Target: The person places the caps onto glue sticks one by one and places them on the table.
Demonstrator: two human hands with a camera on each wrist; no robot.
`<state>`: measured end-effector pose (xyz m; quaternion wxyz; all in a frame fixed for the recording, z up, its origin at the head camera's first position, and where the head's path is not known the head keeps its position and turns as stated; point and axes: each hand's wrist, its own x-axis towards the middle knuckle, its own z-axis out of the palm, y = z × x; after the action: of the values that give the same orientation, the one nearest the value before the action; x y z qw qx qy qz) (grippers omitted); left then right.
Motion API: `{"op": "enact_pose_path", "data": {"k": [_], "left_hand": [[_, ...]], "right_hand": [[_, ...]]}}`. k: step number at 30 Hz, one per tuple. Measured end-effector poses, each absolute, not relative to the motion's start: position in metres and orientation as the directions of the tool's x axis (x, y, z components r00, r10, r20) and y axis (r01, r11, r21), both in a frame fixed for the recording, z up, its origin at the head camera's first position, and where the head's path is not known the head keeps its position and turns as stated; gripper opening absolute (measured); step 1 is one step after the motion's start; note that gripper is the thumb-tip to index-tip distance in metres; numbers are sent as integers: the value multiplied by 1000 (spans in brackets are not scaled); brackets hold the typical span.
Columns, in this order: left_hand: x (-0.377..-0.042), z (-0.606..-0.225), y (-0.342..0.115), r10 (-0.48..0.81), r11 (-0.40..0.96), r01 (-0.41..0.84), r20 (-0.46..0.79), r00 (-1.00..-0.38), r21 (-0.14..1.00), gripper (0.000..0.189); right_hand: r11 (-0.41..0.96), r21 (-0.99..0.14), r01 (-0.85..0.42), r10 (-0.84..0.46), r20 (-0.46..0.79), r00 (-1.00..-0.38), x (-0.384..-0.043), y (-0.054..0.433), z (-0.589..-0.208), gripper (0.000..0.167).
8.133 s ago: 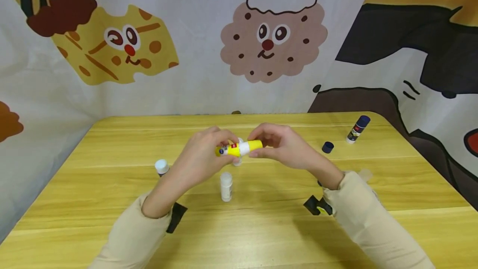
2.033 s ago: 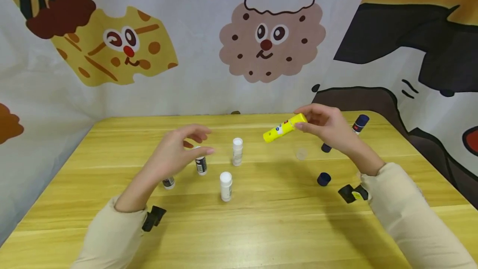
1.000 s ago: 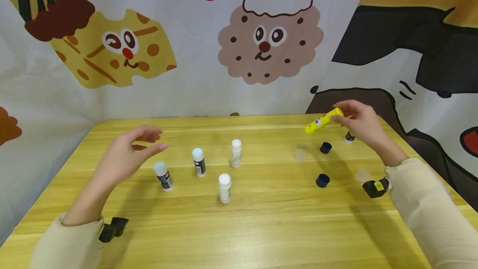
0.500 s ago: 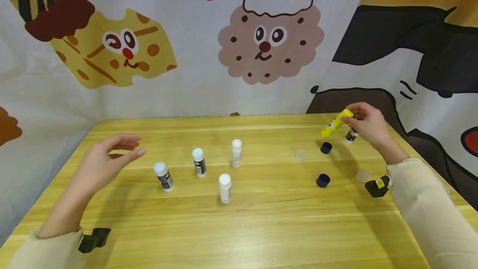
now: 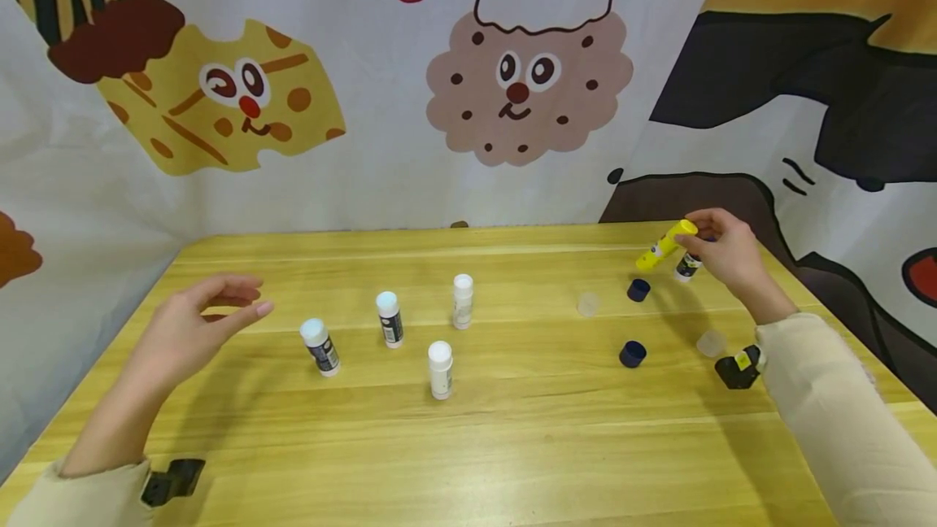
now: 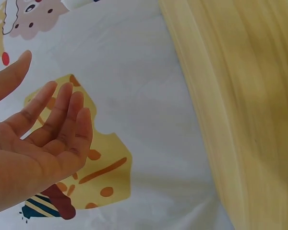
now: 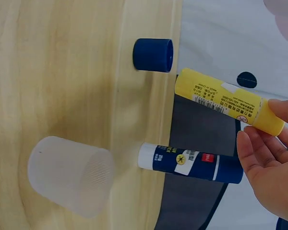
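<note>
At the table's far right, my right hand pinches a yellow glue stick by its capped end, holding it tilted. In the right wrist view the thumb and fingers lie on the yellow cap, and the barcode label shows. Beside it stands a navy glue stick with its cap on, partly behind the hand in the head view. My left hand hovers over the left side with fingers relaxed and nothing in them. To its right is a white-topped glue stick with a dark label.
Another dark-labelled glue stick and two white ones stand mid-table. Navy caps and translucent caps lie on the right. A cartoon-printed curtain hangs behind the table.
Earlier both hands held the yellow glue stick at the centre with its cap partly apart; now it is closed. The right hand carried it to the far right; the left let go and drew back left.
</note>
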<state>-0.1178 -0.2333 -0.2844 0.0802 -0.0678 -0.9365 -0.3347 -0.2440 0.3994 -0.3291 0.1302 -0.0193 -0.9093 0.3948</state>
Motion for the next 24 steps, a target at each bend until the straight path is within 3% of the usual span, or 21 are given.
{"op": "enact_pose_path", "data": {"k": [4,13,18,24], "left_hand": [[-117,-286,-234,83,765,177,178,-981,619,46],[-117,-291,-236,99,750,160,131,-986,641,47],[-117,-294,-237,98,755,148,113,-989,639,48],[-118,-297,-239,94,754,128,86,-992,644,52]], "right_hand": [[731,-683,13,199,195,-960,-250,402,-338,46],[758,-652,-7,173,211,-962,-250,399,-348,47],[720,-694,-22,160,196,-968,-244,387,-341,46],[765,-644,-18,174,233,-957,-256,400,-360,47]]}}
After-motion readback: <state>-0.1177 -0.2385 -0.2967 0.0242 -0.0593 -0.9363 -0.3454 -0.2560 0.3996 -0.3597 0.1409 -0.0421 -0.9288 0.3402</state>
